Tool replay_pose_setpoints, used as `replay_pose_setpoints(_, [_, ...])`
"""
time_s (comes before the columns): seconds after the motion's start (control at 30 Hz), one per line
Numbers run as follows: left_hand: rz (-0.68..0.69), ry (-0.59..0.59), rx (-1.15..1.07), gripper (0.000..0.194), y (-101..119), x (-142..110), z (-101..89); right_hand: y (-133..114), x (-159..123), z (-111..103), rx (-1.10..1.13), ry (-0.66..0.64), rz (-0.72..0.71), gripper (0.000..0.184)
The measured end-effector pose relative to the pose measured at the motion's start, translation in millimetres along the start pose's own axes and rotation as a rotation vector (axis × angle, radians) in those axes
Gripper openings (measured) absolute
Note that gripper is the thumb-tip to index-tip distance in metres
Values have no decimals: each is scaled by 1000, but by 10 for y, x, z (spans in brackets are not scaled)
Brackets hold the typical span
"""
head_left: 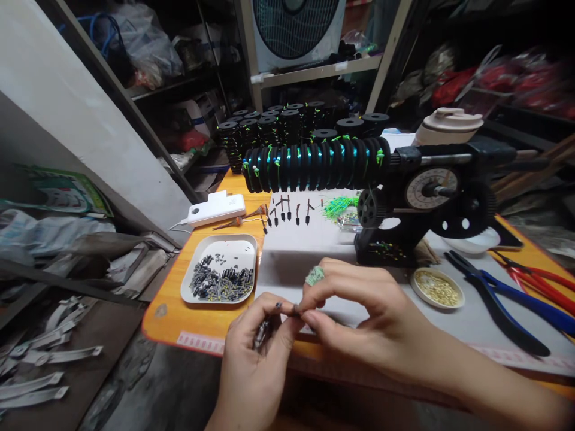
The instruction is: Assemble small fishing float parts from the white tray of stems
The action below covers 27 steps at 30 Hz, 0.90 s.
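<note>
Just in front of the table edge, my left hand (pixel 263 353) and my right hand (pixel 359 317) meet fingertip to fingertip. Between them they pinch a small dark piece (pixel 295 309), too small and covered to name. Several more dark pieces (pixel 261 334) are tucked in the curled fingers of my left hand. A green wrap (pixel 315 275) circles one finger of my right hand. Left of the hands, a white tray (pixel 185 293) holds many tiny black and grey cylinders (pixel 220 281). Beyond them, several small dark stemmed pieces (pixel 287 209) lie on white paper (pixel 287 239).
A black geared winder (pixel 386 233) carries a long spool (pixel 314 164) with green and blue threads. Black spools (pixel 291 120) stand behind. At right lie a dish of gold bits (pixel 438 288), blue-handled pliers (pixel 503 299) and red-handled pliers (pixel 543 278). A white power bank (pixel 215 208) sits at left.
</note>
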<state>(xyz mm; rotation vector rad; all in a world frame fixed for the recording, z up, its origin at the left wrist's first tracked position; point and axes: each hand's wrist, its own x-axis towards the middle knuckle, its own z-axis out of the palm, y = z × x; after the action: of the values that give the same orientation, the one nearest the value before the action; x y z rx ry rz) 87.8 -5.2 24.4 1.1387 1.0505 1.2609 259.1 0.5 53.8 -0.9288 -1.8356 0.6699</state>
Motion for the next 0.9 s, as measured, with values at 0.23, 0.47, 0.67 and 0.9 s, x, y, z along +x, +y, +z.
replay_pose_setpoints(0.23, [-13,132,-159,17,46,-57,136,-40,11,40,-2,52,7,11])
replay_pose_setpoints(0.47, [-54,177,-284,23,3,-60,126,-42,-22,85,-5,81,-32,9])
replay_pose_setpoints(0.67, [-168,186,-396,23,-10,-83,127,-3,-50,117,-152,57,-218,10])
replay_pose_setpoints(0.9, [-142,220,-282,29,-32,-83,64,21,-50,31,-191,20,-229,12])
